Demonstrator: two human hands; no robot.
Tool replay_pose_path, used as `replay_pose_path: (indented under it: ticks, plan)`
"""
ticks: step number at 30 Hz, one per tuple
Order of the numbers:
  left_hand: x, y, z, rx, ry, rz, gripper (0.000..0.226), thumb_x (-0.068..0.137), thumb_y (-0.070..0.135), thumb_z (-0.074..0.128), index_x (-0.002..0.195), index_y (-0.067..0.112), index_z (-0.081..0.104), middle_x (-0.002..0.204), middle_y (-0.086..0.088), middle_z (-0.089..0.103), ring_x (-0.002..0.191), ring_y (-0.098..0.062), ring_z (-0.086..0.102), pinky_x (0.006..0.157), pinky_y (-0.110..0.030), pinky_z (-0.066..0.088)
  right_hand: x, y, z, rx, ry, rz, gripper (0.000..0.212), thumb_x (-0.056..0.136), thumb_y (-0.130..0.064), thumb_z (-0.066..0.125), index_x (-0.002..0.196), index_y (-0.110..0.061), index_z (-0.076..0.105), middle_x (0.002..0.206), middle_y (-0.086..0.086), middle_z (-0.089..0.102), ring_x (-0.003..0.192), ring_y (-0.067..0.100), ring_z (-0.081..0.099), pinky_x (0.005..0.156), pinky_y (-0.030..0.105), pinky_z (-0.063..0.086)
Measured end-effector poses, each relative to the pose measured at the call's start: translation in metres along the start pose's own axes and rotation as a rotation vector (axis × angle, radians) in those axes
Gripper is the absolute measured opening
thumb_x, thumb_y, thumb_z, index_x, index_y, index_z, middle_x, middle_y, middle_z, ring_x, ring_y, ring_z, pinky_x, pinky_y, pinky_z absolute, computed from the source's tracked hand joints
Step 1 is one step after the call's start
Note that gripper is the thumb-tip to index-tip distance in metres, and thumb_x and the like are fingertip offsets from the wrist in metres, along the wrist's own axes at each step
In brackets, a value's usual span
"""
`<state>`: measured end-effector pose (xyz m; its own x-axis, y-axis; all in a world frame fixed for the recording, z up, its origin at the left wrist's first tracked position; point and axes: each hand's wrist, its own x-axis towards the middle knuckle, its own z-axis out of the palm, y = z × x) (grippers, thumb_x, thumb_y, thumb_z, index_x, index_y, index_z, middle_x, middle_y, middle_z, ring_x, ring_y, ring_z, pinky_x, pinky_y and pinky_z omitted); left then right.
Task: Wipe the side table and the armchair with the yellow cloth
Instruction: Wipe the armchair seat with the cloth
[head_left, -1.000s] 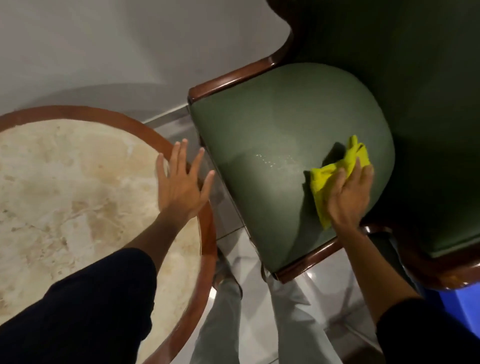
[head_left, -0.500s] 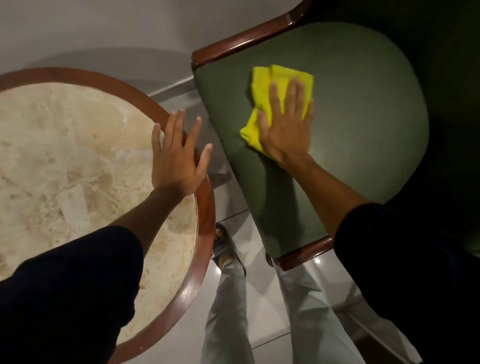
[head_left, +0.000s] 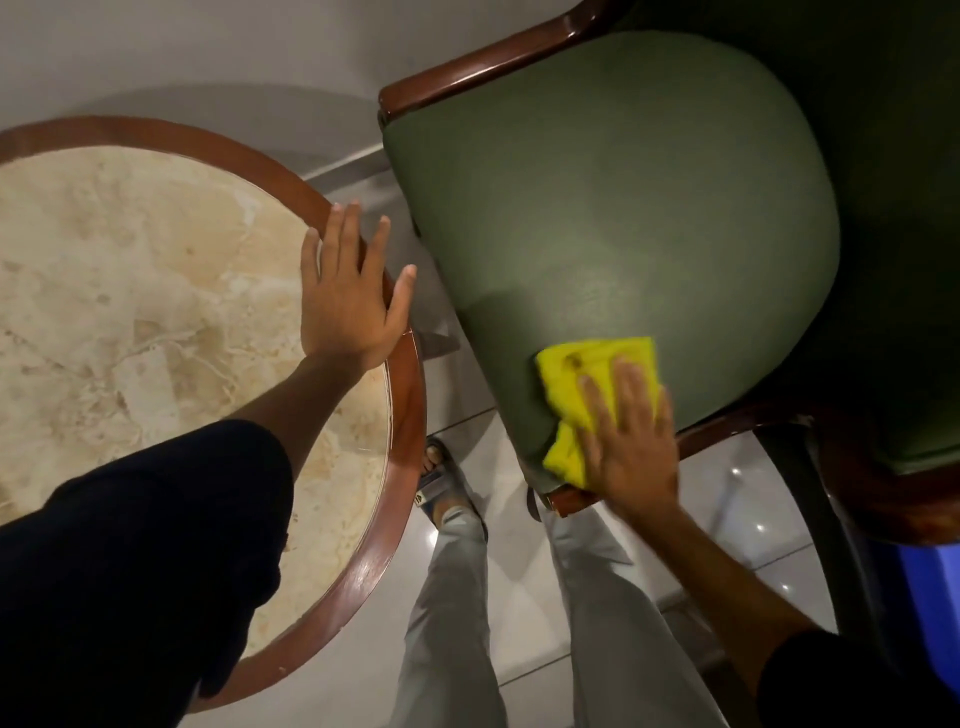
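Observation:
The armchair's green seat cushion (head_left: 623, 208) fills the upper right, framed in dark polished wood. My right hand (head_left: 631, 441) presses the crumpled yellow cloth (head_left: 576, 384) flat against the cushion's near front corner, fingers spread over it. The round side table (head_left: 130, 291), with a cream marble top and a brown wooden rim, stands at the left. My left hand (head_left: 348, 296) rests flat and open on the table's right rim, holding nothing.
A narrow gap of pale glossy floor tiles (head_left: 519, 623) runs between table and chair, where my legs in light trousers (head_left: 452, 613) and a sandalled foot stand. The chair's dark wooden armrest (head_left: 857, 467) curves at the right. A white wall is behind.
My right hand has swept the yellow cloth from the cushion's far left corner down to its near front corner. The left hand stays on the table's rim.

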<state>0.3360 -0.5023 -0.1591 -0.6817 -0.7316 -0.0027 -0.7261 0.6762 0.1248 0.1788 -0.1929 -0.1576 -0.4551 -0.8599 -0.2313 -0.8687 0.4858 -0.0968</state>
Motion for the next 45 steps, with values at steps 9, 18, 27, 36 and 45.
replay_pose_path:
  ticks: [9, 18, 27, 36, 45]
  plan:
    - [-0.001, 0.008, -0.012, -0.043, -0.111, -0.036, 0.059, 0.102, 0.051, 0.024, 0.15, 0.019, 0.037, 0.163, -0.015, 0.023, 0.153, -0.032, 0.01, 0.123, -0.054, 0.011, 0.144, -0.004, -0.043, 0.261, 0.135, 0.43, 0.054, 0.102, -0.033, 0.036, 0.153, -0.021, 0.023, 0.162, 0.018, 0.014, 0.151, 0.035, 0.009, 0.118, 0.057, 0.01]
    - [0.002, 0.088, -0.055, -0.364, -0.323, -0.052, 0.041, 0.102, 0.039, 0.04, 0.133, 0.018, 0.057, 0.151, -0.015, 0.044, 0.147, -0.03, 0.028, 0.119, -0.05, 0.025, 0.02, 0.009, -0.016, 0.141, -0.015, 0.296, 0.061, 0.098, -0.053, 0.021, 0.15, -0.023, 0.033, 0.158, 0.015, 0.03, 0.146, 0.032, 0.029, 0.115, 0.056, 0.024]
    - [0.003, 0.178, -0.04, -0.413, -0.578, 0.111, 0.072, 0.084, 0.052, 0.068, 0.145, 0.022, 0.045, 0.153, -0.006, 0.039, 0.142, -0.026, 0.034, 0.117, -0.039, 0.028, -0.01, -0.006, -0.033, 0.467, 0.07, 0.136, 0.05, 0.098, -0.039, 0.043, 0.144, -0.02, 0.045, 0.156, 0.02, 0.031, 0.146, 0.034, 0.026, 0.117, 0.052, 0.026]
    - [0.025, 0.211, -0.051, -0.396, -0.898, 0.184, 0.051, 0.075, 0.028, 0.078, 0.122, 0.014, 0.067, 0.105, -0.008, 0.074, 0.095, -0.015, 0.068, 0.077, -0.016, 0.045, -0.008, -0.008, -0.064, 0.877, -0.316, 0.757, 0.036, 0.081, -0.036, 0.071, 0.108, -0.017, 0.056, 0.108, 0.008, 0.068, 0.107, 0.031, 0.062, 0.081, 0.031, 0.044]
    - [0.134, 0.245, -0.177, -1.082, -0.812, -0.056, 0.015, 0.075, 0.008, 0.077, 0.087, 0.015, 0.071, 0.08, 0.001, 0.076, 0.069, -0.008, 0.069, 0.065, -0.018, 0.056, -0.001, 0.034, -0.238, 0.945, 0.296, 0.542, 0.02, 0.075, -0.039, 0.054, 0.087, -0.034, 0.039, 0.063, -0.01, 0.05, 0.056, 0.008, 0.053, 0.051, 0.023, 0.046]
